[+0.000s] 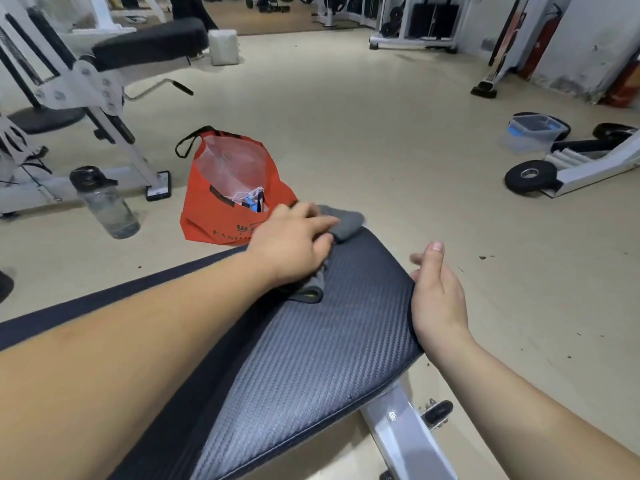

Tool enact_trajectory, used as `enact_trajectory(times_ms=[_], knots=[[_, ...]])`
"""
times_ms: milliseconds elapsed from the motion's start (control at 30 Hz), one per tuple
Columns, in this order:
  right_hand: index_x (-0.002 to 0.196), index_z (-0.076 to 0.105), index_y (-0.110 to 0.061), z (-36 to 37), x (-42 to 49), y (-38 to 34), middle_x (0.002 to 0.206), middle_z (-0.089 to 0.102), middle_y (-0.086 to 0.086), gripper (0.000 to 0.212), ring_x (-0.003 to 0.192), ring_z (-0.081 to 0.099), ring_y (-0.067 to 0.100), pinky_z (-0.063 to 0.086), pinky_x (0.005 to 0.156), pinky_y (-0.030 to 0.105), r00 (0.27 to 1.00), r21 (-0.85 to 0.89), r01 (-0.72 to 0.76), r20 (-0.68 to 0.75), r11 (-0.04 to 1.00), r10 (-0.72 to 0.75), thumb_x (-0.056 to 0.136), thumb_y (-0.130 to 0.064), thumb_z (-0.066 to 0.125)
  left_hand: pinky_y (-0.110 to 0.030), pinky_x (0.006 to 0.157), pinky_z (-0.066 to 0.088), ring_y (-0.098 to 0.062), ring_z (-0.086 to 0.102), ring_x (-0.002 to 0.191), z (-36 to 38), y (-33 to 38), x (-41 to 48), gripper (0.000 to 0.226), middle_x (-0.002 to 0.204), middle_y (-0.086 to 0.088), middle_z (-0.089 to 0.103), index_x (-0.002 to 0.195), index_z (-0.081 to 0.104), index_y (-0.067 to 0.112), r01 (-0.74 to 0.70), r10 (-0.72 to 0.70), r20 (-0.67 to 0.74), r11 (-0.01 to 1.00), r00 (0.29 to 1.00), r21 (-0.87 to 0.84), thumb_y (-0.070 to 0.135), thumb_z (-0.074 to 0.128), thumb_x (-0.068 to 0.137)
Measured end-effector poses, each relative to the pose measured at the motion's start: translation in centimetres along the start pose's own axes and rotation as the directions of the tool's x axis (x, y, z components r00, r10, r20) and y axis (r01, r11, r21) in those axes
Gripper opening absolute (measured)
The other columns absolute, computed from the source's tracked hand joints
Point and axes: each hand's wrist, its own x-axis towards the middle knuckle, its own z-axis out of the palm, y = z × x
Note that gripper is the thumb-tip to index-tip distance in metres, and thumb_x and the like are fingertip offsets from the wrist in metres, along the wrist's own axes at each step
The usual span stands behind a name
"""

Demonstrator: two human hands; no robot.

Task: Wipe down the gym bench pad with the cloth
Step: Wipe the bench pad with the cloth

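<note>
The gym bench pad [311, 348] is black with a woven texture and runs from the lower left toward the middle of the view. A grey cloth [346, 221] lies at its far end, partly bunched under my left hand [294, 244], which presses down on it with fingers curled over the fabric. A fold of the cloth sticks out below my palm. My right hand [438, 292] rests against the pad's right edge, thumb up, fingers wrapped along the side.
An orange shopping bag [221, 188] stands on the floor just beyond the pad's far end. A water bottle [104, 202] and a phone [158, 186] sit by a white machine at left. Weight plate [530, 174] and plastic box [531, 131] lie at right.
</note>
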Motion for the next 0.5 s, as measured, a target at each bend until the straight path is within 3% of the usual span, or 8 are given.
enact_trajectory(times_ms=[33, 100, 200, 267, 333, 367, 433, 500], knots=[[0.114, 0.075, -0.017, 0.1, 0.0, 0.1, 0.115, 0.074, 0.007, 0.087, 0.115, 0.064, 0.029, 0.047, 0.101, 0.042, 1.0, -0.019, -0.016, 0.022, 1.0, 0.017, 0.097, -0.07, 0.008, -0.04, 0.096, 0.046, -0.032, 0.045, 0.118, -0.1, 0.3, -0.3, 0.041, 0.137, 0.004, 0.05, 0.139, 0.054, 0.043, 0.123, -0.123, -0.024, 0.992, 0.992, 0.009, 0.045, 0.046, 0.099], [0.102, 0.079, -0.019, 0.1, 0.0, 0.2, 0.105, 0.077, 0.004, 0.095, 0.106, 0.067, 0.027, 0.049, 0.095, 0.041, 0.999, -0.023, -0.041, 0.032, 0.999, 0.042, 0.09, -0.076, 0.004, -0.042, 0.093, 0.048, -0.034, 0.045, 0.112, 0.6, 2.6, -2.0, 0.039, 0.136, 0.003, 0.049, 0.135, 0.056, 0.041, 0.156, -0.153, -0.062, 0.987, 0.986, 0.046, 0.044, 0.047, 0.097], [0.101, 0.079, -0.016, 0.0, 0.3, 0.3, 0.107, 0.078, 0.006, 0.093, 0.108, 0.068, 0.027, 0.049, 0.101, 0.042, 0.997, 0.051, -0.081, 0.013, 0.995, 0.081, 0.091, -0.077, 0.009, -0.04, 0.088, 0.05, -0.031, 0.048, 0.102, 0.7, 6.0, -6.6, 0.042, 0.131, 0.004, 0.053, 0.135, 0.056, 0.041, -0.181, 0.179, -0.109, 0.983, 0.978, -0.01, 0.045, 0.045, 0.094], [0.101, 0.079, -0.015, 0.0, 0.3, 0.1, 0.107, 0.079, 0.006, 0.095, 0.108, 0.069, 0.027, 0.05, 0.104, 0.045, 0.994, 0.085, -0.109, 0.035, 0.99, 0.107, 0.087, -0.08, 0.012, -0.035, 0.087, 0.046, -0.027, 0.05, 0.098, -0.1, 4.9, -7.5, 0.043, 0.131, 0.005, 0.055, 0.138, 0.057, 0.04, -0.481, 0.481, -0.021, 0.874, 0.877, -0.072, 0.045, 0.045, 0.097], [0.1, 0.08, -0.015, 0.0, 0.3, 0.0, 0.105, 0.079, 0.005, 0.097, 0.106, 0.07, 0.027, 0.051, 0.103, 0.046, 0.991, 0.074, -0.122, 0.057, 0.99, 0.118, 0.084, -0.082, 0.012, -0.033, 0.091, 0.044, -0.025, 0.05, 0.102, -0.9, 2.3, -5.8, 0.043, 0.132, 0.004, 0.055, 0.14, 0.056, 0.04, -0.563, 0.564, 0.068, 0.826, 0.823, -0.033, 0.044, 0.046, 0.099], [0.1, 0.08, -0.016, 0.0, 0.2, 0.0, 0.104, 0.079, 0.004, 0.097, 0.105, 0.07, 0.027, 0.051, 0.102, 0.046, 0.991, 0.055, -0.122, 0.066, 0.991, 0.118, 0.084, -0.082, 0.011, -0.035, 0.095, 0.045, -0.026, 0.05, 0.104, -0.9, 1.1, -5.0, 0.043, 0.133, 0.004, 0.055, 0.14, 0.056, 0.039, -0.471, 0.47, 0.059, 0.882, 0.88, 0.004, 0.043, 0.047, 0.099], [0.098, 0.08, -0.017, -0.1, 0.0, -0.1, 0.102, 0.079, 0.002, 0.096, 0.104, 0.069, 0.026, 0.051, 0.1, 0.045, 0.99, 0.025, -0.119, 0.074, 0.993, 0.117, 0.084, -0.081, 0.01, -0.04, 0.093, 0.049, -0.031, 0.049, 0.108, -0.1, 0.9, -4.2, 0.042, 0.134, 0.003, 0.055, 0.139, 0.056, 0.039, -0.092, 0.094, -0.043, 0.994, 0.995, 0.056, 0.042, 0.048, 0.099], [0.096, 0.079, -0.018, -0.1, -0.1, -0.3, 0.101, 0.078, 0.002, 0.094, 0.103, 0.069, 0.026, 0.051, 0.097, 0.045, 0.99, 0.011, -0.119, 0.079, 0.993, 0.117, 0.084, -0.081, 0.011, -0.041, 0.084, 0.049, -0.035, 0.048, 0.11, 0.9, 3.8, -4.2, 0.039, 0.134, 0.003, 0.054, 0.135, 0.057, 0.036, 0.2, -0.182, -0.135, 0.971, 0.974, 0.133, 0.041, 0.047, 0.098]])
